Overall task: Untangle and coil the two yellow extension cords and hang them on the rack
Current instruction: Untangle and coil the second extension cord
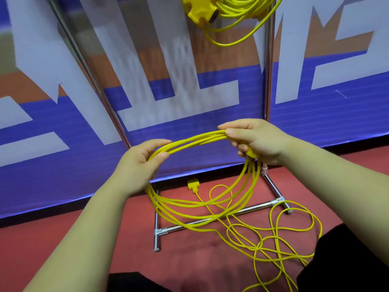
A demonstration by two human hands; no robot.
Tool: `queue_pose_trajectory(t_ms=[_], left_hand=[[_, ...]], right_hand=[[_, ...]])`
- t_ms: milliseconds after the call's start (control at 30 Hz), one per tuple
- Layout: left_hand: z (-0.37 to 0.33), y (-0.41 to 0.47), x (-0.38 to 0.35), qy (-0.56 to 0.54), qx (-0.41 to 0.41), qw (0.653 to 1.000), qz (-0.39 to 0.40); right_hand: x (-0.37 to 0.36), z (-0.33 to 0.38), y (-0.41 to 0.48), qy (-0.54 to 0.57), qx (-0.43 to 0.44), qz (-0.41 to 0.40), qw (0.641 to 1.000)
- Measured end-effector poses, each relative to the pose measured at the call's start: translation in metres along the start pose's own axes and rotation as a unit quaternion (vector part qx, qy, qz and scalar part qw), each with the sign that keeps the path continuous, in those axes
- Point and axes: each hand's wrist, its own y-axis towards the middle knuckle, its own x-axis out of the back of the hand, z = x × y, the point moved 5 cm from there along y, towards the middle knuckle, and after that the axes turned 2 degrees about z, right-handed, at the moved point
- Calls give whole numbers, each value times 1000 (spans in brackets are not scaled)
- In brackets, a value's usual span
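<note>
gripped coil (197,140) top in right hand (252,142), held its side in left hand (139,165), fingers curled. needed slack (260,247) below fed in even loops.

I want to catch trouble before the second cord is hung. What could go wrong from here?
1. The loose cord lies on the floor in crossing loops; drawing it in could tighten them into a knot.
2. It crosses the rack's base bar, with the plug lying nearby, so either might snag.
3. The coil hangs from the left hand and right hand only; its lower loops sag and could slip out.
</note>
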Motion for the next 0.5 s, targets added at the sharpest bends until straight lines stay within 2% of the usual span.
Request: queue_pose_trajectory(t_ms=[67,133,267,367,433,500], left_hand=[[9,0,0,-61,33,997,34],[18,-2,-5,-186,87,974,101],[14,-9,-16,-461,95,854,222],[3,-13,-26,-552,89,786,263],[0,-15,-35,-570,91,772,266],[-2,-14,-38,-566,92,786,232]], right_hand=[[3,-1,0,-11,14,-34,999],[7,-1,1,-14,17,-65,998],[12,-9,6,8,24,-107,994],[15,-21,11,16,17,-141,990],[16,-30,13,24,1,-157,987],[13,-37,12,24,-17,-166,986]])
